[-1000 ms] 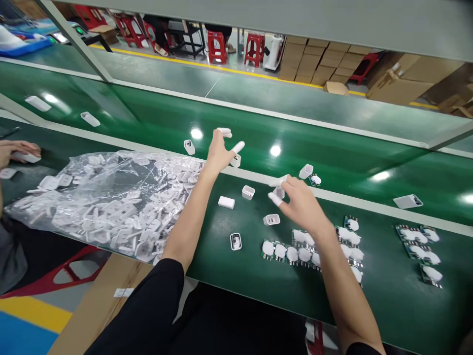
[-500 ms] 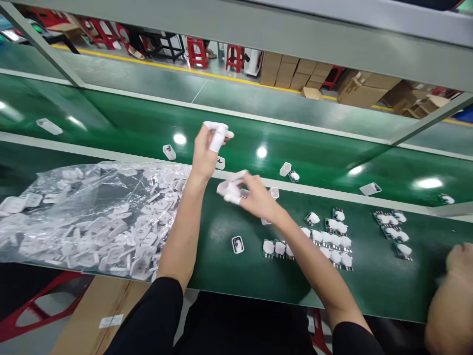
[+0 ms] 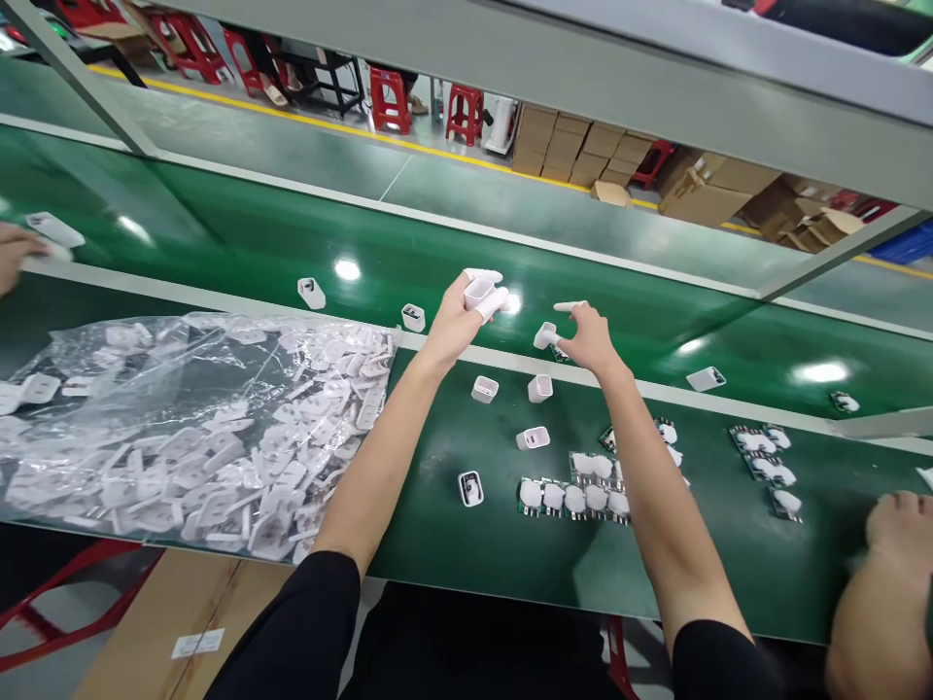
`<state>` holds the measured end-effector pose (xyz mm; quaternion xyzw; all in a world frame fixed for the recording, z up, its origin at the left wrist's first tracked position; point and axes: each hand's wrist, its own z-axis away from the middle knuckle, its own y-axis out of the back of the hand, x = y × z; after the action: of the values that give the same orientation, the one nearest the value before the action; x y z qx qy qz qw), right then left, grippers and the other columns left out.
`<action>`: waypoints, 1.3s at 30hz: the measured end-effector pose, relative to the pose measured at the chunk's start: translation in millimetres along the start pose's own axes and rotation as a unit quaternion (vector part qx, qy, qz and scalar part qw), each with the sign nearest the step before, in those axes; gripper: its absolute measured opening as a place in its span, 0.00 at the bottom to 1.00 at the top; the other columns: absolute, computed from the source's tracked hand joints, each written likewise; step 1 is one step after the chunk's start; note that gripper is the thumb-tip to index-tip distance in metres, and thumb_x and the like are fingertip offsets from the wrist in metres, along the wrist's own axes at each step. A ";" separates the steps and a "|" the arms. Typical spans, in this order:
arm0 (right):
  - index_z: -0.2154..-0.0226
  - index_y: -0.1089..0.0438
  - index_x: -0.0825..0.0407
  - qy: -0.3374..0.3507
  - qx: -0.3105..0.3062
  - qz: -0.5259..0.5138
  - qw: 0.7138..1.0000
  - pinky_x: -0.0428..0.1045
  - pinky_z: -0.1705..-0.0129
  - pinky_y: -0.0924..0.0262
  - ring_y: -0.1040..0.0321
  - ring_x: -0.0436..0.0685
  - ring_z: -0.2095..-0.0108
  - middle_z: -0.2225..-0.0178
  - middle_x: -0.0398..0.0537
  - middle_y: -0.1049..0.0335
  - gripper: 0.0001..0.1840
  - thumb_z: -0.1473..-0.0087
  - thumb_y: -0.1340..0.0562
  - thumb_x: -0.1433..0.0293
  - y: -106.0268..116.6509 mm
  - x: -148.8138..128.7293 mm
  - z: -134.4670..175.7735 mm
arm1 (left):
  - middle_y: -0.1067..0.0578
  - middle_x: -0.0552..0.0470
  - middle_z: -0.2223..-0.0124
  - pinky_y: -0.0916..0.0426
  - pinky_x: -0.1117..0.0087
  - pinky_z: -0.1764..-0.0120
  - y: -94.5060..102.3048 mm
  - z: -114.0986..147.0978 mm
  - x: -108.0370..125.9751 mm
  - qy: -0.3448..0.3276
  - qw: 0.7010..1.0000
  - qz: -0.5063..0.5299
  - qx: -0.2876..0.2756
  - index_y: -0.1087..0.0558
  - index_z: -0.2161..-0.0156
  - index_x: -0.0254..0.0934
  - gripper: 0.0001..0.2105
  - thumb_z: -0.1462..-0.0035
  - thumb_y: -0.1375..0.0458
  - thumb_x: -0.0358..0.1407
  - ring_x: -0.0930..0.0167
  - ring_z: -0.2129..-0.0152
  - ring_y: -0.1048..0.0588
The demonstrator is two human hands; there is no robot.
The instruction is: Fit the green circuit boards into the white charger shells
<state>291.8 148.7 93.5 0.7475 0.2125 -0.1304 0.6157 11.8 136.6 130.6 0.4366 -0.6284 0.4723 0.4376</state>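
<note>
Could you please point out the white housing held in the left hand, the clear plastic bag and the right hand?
Held white housing (image 3: 478, 291): head view, at its open end.
Clear plastic bag (image 3: 215, 377): head view, on bare film.
Right hand (image 3: 593, 340): head view, on its back.

One head-worn camera is placed at the near side of the green bench (image 3: 502, 554), close above it, and looks forward and down across it.

Left hand (image 3: 453, 319) holds white case (image 3: 479, 292) above green belt (image 3: 255, 228). Right hand (image 3: 592, 340), thumb and finger apart, at second case (image 3: 542, 336). Circuit boards (image 3: 575, 499) lie nearer.
</note>
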 end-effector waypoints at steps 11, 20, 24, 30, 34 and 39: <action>0.53 0.22 0.45 0.106 -0.175 -0.011 0.979 0.65 0.36 0.48 0.27 0.68 0.49 0.53 0.48 0.18 0.22 0.54 0.29 0.67 -11.8 -24.0 20.5 | 0.19 0.49 0.49 0.30 0.61 0.46 4.6 3.9 8.2 0.060 0.996 -0.045 -0.038 0.30 0.40 0.41 0.23 0.38 0.33 0.41 0.67 0.55 0.23; 0.42 0.25 0.44 0.084 -0.158 0.002 0.984 0.71 0.32 0.49 0.24 0.70 0.46 0.46 0.54 0.18 0.22 0.37 0.36 0.60 -14.5 -10.4 27.1 | 0.20 0.47 0.45 0.31 0.56 0.40 5.9 5.5 12.6 0.052 0.995 -0.052 -0.060 0.33 0.40 0.41 0.23 0.40 0.39 0.37 0.62 0.47 0.23; 0.39 0.24 0.46 0.064 -0.162 0.034 0.984 0.71 0.35 0.43 0.24 0.71 0.45 0.38 0.58 0.21 0.28 0.41 0.39 0.71 -21.6 11.8 -5.1 | 0.21 0.47 0.45 0.30 0.55 0.37 9.2 1.7 5.8 0.045 0.995 -0.045 -0.078 0.37 0.39 0.43 0.26 0.42 0.43 0.35 0.62 0.44 0.24; 0.48 0.17 0.44 0.100 -0.221 0.069 0.968 0.65 0.39 0.37 0.28 0.70 0.44 0.46 0.55 0.20 0.23 0.45 0.34 0.73 -46.6 18.2 -27.8 | 0.22 0.48 0.43 0.30 0.54 0.36 11.3 2.8 7.0 0.057 0.992 -0.064 -0.089 0.37 0.41 0.44 0.23 0.42 0.43 0.34 0.62 0.43 0.23; 0.51 0.18 0.49 0.086 -0.171 0.076 0.978 0.67 0.40 0.37 0.32 0.72 0.46 0.50 0.59 0.25 0.18 0.45 0.29 0.64 -53.0 22.2 -31.5 | 0.22 0.47 0.43 0.30 0.54 0.37 15.2 3.8 11.7 0.044 0.990 -0.069 -0.112 0.34 0.43 0.43 0.21 0.42 0.41 0.33 0.62 0.42 0.23; 0.58 0.21 0.49 0.079 -0.150 -0.012 0.985 0.58 0.51 0.30 0.31 0.61 0.60 0.58 0.50 0.24 0.13 0.46 0.28 0.63 -58.4 20.9 -34.6 | 0.22 0.48 0.46 0.31 0.55 0.38 17.6 2.5 12.5 0.036 0.989 -0.071 -0.128 0.32 0.46 0.43 0.19 0.42 0.38 0.35 0.61 0.43 0.23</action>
<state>279.8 194.6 40.6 0.6522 0.2862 -0.0450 0.7005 -8.4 135.5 138.5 0.4036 -0.6349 0.3708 0.5446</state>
